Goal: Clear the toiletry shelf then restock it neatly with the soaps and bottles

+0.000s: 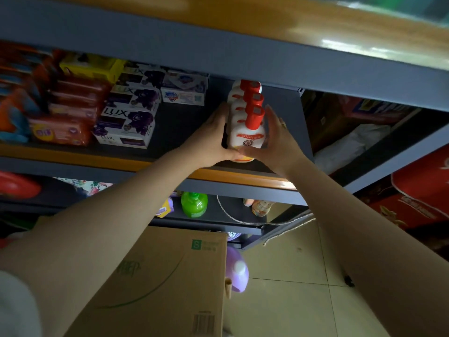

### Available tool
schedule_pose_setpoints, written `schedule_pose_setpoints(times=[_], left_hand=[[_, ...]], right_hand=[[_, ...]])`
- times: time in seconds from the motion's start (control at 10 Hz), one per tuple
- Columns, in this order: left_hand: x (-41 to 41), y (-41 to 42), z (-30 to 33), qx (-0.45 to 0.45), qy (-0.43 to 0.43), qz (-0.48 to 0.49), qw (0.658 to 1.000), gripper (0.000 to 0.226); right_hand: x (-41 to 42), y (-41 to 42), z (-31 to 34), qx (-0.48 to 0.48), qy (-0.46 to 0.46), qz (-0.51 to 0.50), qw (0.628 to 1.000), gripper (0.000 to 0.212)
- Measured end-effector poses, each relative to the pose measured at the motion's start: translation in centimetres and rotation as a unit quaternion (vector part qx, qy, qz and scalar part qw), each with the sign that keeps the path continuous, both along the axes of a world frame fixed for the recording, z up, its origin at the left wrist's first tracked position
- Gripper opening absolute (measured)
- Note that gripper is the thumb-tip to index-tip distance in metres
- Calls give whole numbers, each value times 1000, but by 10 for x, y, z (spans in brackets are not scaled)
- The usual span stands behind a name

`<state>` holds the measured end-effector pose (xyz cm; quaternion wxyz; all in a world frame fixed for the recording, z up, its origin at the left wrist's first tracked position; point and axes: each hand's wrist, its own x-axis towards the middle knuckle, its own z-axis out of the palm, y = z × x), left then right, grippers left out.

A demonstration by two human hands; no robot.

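Near the shelf's (pixel 170 164) front edge, right of centre: row of smooth white plastic bottles (pixel 245 139) with red cylindrical caps. Left hand (pixel 213 139) and right hand (pixel 274 139) press flat, straight-fingered, on either side.

Two bare forearms are showing, both uncovered from elbow to wrist. The left hand (pixel 213 135) is wearing nothing on its fingers or wrist. The right hand (pixel 274 139) is wearing a ring (pixel 283 124), gold-toned, on one finger; which finger is hard to tell. A pale grey-white sleeve (pixel 17 305) is showing at the near left corner, blurred, covering the left upper arm.
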<state>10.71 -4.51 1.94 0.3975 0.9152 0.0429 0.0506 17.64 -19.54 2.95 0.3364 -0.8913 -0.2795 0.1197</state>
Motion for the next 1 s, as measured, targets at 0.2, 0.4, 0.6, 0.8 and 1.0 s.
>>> schedule_pose_setpoints(times=[0.2,0.4,0.6,0.8,1.0], left_hand=[[10,9,6,-64,67,-27,995,128],[17,16,-4,-13,104,-34,994,129],[18,12,-7,-9,88,-54,995,118],[3,8,0,47,89,-22,995,129],[-54,19,8,116,29,38,992,96]], right_hand=[[0,2,-2,15,3,4,1000,98],[-6,-5,15,-3,-3,13,1000,100],[-14,-12,31,-31,-39,21,999,90],[-24,-17,28,-48,-63,2,997,90],[-64,-21,27,-26,-133,-75,988,73]])
